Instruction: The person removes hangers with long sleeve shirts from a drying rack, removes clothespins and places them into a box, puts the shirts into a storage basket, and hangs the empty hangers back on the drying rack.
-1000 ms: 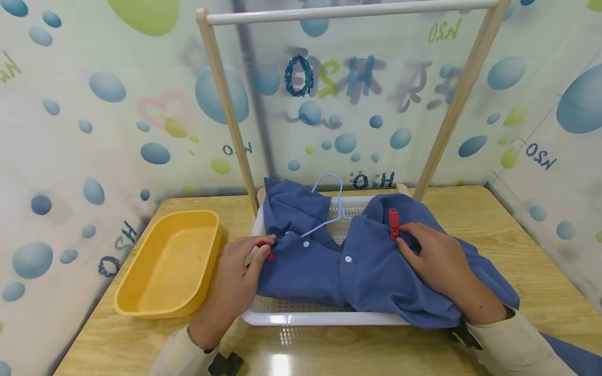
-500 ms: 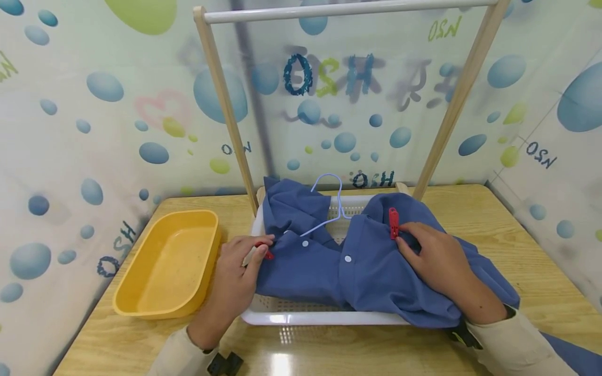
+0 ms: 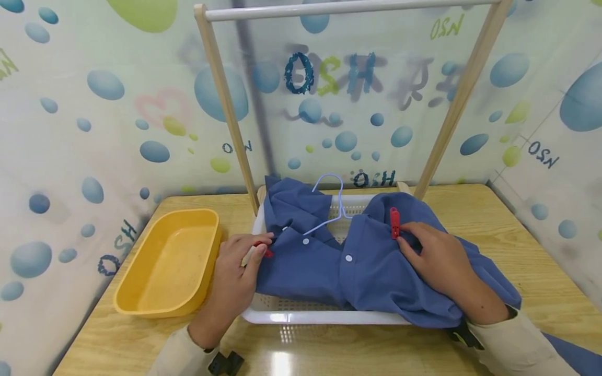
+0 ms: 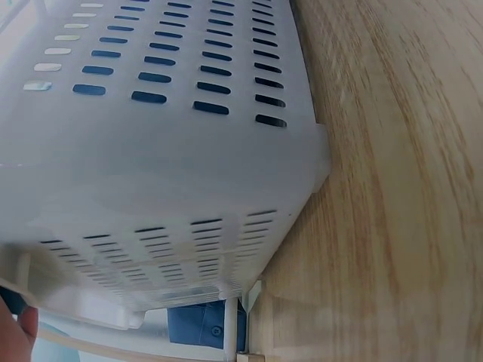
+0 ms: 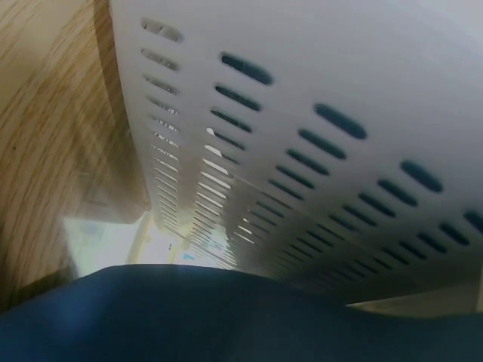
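Observation:
A blue buttoned shirt (image 3: 301, 266) lies bunched over a white slotted basket (image 3: 324, 317). A pale blue hanger (image 3: 339, 201) comes out of its collar, hook up. My left hand (image 3: 235, 271) pinches a red clothespin (image 3: 268, 252) at the shirt's left side, thumb and forefinger partly covering it. Over the right half of the shirt, my right hand (image 3: 437, 258) holds the lower end of another red clothespin (image 3: 394, 223) with thumb and forefinger. In the left wrist view, a bit of the left hand (image 4: 16, 335) shows at the lower left corner.
A yellow tray (image 3: 164, 261) stands left of the basket on the wooden table (image 3: 508, 224). Behind the basket rises a wooden rack with a white bar (image 3: 352, 8). Blue cloth (image 3: 574, 352) hangs at the lower right. Patterned curtains enclose the back and sides.

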{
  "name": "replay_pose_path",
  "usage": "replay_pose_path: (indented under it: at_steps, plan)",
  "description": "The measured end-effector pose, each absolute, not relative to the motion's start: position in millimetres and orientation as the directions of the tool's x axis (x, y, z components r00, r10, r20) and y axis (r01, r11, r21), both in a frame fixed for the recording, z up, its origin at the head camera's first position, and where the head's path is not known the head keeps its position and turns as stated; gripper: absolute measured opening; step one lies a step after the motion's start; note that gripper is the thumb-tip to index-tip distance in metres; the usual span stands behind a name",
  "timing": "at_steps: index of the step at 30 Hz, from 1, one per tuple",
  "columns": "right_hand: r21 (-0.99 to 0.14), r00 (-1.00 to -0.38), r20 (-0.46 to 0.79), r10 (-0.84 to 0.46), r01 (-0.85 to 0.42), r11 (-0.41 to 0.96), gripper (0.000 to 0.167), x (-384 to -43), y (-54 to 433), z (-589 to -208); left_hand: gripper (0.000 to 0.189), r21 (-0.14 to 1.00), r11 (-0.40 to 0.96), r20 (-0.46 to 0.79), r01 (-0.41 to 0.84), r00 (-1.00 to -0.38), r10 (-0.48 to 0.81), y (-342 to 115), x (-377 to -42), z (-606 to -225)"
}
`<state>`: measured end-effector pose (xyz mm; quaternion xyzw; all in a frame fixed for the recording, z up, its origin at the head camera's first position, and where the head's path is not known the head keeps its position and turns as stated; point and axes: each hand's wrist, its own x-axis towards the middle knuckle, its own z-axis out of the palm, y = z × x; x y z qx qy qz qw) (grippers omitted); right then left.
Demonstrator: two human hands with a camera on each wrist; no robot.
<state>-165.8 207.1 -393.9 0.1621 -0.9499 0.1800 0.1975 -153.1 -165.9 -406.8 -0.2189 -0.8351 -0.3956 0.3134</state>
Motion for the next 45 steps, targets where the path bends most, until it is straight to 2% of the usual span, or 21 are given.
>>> replay_pose_path:
  at_steps: [8, 16, 35, 45]
  plan:
    - [-0.272, -0.865, 0.439, -0.243, -0.385, 0.882, 0.025, -166.7, 207.5, -395.2, 0.02, 0.53, 0.594, 0.691, 0.604, -0.714, 0.11, -167.0, -153.3, -408.4]
    - [-0.278, -0.872, 0.429, -0.236, -0.375, 0.884, 0.026, -166.1, 207.9, -394.6, 0.021, 0.514, 0.57, 0.73, 0.641, -0.676, 0.102, -166.4, -154.0, -408.5]
    - [-0.268, -0.864, 0.445, -0.237, -0.381, 0.885, 0.025, -166.0, 206.1, -392.3, 0.02, 0.507, 0.574, 0.748, 0.643, -0.659, 0.077, -168.2, -154.2, -408.4]
    - [-0.274, -0.875, 0.424, -0.233, -0.369, 0.888, 0.026, -165.0, 206.0, -391.3, 0.021, 0.489, 0.572, 0.78, 0.659, -0.623, 0.051, -166.6, -153.1, -407.7]
